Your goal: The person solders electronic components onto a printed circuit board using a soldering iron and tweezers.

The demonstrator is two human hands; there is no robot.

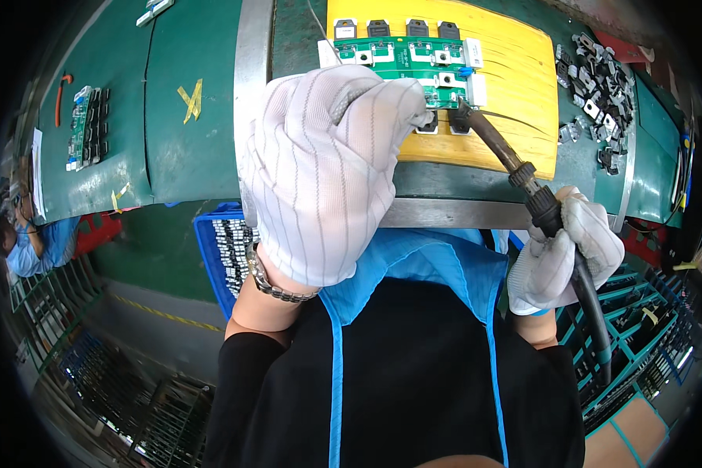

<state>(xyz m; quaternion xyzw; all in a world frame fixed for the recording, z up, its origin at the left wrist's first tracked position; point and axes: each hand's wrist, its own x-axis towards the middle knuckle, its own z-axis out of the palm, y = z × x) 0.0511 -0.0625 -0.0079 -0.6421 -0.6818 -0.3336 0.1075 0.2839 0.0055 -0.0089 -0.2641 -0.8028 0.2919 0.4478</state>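
A green circuit board [402,72] lies on a yellow, grooved board [515,93], with black transistors [417,29] along its far and near edges. My left hand [320,171], in a white striped glove, covers the board's left part, its thumb and forefinger pinched at the near edge. A thin grey strand, apparently solder wire [317,19], runs down to this hand; the pinch hides its end. My gloved right hand [565,249] grips the dark handle of a soldering iron [550,207]. The iron's tip meets the board's near right corner, next to a transistor.
Loose metal and black parts [597,97] are heaped at right. On the green table at left lie another circuit board [82,129], an orange hooked tool [61,100] and yellow tape [191,101]. A blue bin [207,242] holds small parts below the edge. A person [35,242] is at far left.
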